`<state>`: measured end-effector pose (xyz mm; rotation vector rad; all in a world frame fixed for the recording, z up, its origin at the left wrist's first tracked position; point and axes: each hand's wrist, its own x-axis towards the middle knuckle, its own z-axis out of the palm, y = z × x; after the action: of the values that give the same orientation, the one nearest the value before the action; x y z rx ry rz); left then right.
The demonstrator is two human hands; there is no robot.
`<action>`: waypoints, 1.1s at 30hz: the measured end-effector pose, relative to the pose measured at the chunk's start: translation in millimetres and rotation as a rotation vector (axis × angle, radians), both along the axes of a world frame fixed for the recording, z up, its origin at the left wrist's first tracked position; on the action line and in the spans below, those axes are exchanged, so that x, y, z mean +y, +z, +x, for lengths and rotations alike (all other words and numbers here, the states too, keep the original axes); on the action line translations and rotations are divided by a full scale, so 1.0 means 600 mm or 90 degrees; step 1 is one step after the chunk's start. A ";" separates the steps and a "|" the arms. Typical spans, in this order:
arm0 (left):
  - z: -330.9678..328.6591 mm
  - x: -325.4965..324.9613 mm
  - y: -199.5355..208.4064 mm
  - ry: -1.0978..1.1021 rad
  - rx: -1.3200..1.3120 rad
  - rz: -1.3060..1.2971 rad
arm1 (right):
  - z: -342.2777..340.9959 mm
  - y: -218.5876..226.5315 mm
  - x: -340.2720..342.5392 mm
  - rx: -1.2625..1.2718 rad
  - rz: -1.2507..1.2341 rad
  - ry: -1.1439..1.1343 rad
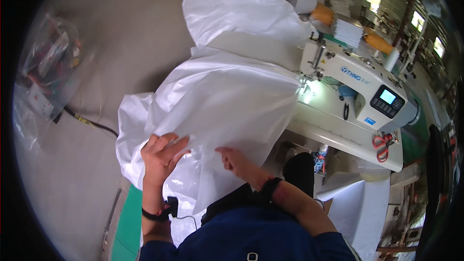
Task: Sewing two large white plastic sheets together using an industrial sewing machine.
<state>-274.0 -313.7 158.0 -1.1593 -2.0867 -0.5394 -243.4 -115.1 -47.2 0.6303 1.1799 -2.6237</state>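
Note:
A large glossy white plastic sheet (212,96), creased and draped, spreads across the sewing table and hangs over its near left side. Over its lower left part is my left hand (162,153), its fingers bent and apart, nothing visible between them. My right hand (234,160) lies at the sheet's lower middle, index finger stretched out and the other fingers partly curled, with no grip showing. To the right stands a white sewing machine (350,75), its lamp lighting the needle area. The sheet's far right edge reaches close to the needle; exact contact is too small to tell.
Red-handled scissors (382,146) and small black snips (346,111) lie on the machine's table (333,128). Clear plastic bags (46,77) with mixed items are at far left, near a black cable (92,123). Stacked white sheets (348,31) stand behind the machine.

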 end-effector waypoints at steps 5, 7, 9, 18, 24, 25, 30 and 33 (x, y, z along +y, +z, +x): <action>0.021 -0.014 -0.005 -0.230 -0.246 -0.163 | 0.134 0.130 -0.004 0.128 0.183 0.217; 0.034 0.008 -0.029 -0.367 -0.328 -0.298 | 0.168 0.140 0.015 0.145 0.252 0.225; 0.037 0.017 -0.094 -0.518 -0.515 -0.289 | 0.190 0.120 0.015 0.215 0.397 0.234; 0.096 0.177 -0.164 -0.175 -0.762 -0.261 | 0.220 0.031 -0.003 0.459 0.698 0.132; 0.099 0.201 -0.226 -0.145 -0.460 -0.231 | 0.244 0.009 0.069 0.144 0.742 0.239; 0.099 0.201 -0.218 -0.227 -0.575 -0.173 | 0.245 0.020 0.086 -0.020 0.680 0.125; 0.098 0.215 -0.205 -0.385 -0.759 -0.173 | 0.215 -0.072 0.091 0.025 0.415 -0.056; 0.098 0.215 -0.217 -0.337 -0.630 -0.212 | 0.204 -0.101 0.085 0.097 0.396 -0.062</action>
<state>-215.4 -184.8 27.9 -1.9295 -2.7354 -1.2411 -121.1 -64.4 -108.0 0.5972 2.0899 -2.3898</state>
